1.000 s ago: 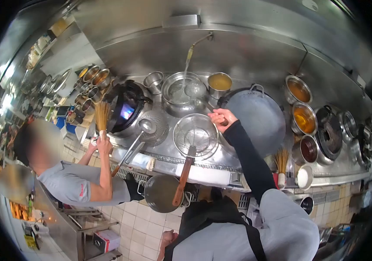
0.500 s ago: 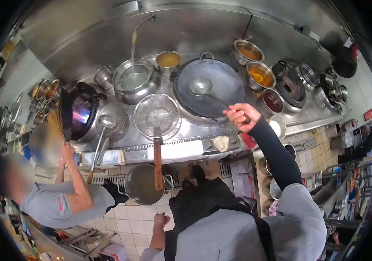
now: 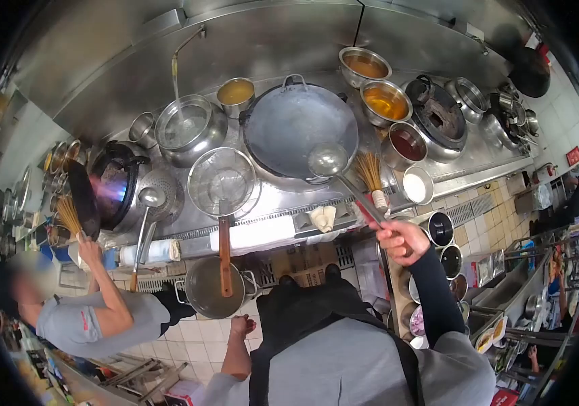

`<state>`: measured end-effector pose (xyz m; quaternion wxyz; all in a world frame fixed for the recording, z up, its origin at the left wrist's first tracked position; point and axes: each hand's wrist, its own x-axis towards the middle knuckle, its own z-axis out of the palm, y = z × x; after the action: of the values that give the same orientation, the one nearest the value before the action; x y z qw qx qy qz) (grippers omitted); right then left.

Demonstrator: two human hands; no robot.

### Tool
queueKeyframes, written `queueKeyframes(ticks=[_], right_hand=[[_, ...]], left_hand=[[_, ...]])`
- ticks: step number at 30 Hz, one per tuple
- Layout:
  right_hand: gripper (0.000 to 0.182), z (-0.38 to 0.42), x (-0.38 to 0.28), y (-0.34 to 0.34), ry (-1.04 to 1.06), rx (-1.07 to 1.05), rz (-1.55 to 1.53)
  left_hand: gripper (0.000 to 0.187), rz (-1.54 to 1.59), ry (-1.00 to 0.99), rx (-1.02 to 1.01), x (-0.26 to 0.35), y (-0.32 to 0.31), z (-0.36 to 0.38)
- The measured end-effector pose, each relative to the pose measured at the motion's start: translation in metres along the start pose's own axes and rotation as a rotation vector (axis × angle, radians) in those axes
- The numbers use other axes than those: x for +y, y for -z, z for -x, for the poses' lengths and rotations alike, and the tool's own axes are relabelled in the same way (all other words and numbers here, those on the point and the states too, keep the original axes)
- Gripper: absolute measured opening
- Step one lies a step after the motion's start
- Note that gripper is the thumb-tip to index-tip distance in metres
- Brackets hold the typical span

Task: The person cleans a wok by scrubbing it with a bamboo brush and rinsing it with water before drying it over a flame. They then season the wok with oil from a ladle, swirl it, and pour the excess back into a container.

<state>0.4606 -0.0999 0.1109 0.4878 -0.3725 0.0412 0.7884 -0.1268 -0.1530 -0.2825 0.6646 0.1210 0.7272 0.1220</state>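
The left hand (image 3: 240, 327) hangs low by the apron, its grip curled, holding nothing; the right hand (image 3: 403, 240) has its grip wrapped round one ladle (image 3: 343, 177) handle; the ladle's long axis slants up-left, bowl over the rim of one empty wok (image 3: 296, 125) on the table (image 3: 269, 203); beyond stand three sauce bowls (image 3: 385, 100).

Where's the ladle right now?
Head view, right of centre: the ladle is in the right hand, its bowl over the near rim of the big wok, beside the bamboo brush.
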Motion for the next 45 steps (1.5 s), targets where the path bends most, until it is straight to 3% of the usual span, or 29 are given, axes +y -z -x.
queueKeyframes(ticks=[8,17,32,45], right_hand=[[0.026,0.035,0.001,0.011,0.047,0.052,0.191],[0.029,0.041,0.002,0.032,0.043,0.071,0.257],[0.029,0.053,0.012,0.051,0.139,0.209,0.344],[0.028,0.05,0.058,0.008,0.201,0.232,0.331]], left_hand=[[0.029,-0.053,-0.005,-0.057,-0.032,-0.04,-0.003],[0.03,-0.118,-0.02,0.093,-0.016,-0.096,0.054],[0.032,-0.155,-0.028,0.069,-0.017,-0.098,0.052],[0.028,-0.192,-0.025,0.002,-0.015,-0.059,0.032]])
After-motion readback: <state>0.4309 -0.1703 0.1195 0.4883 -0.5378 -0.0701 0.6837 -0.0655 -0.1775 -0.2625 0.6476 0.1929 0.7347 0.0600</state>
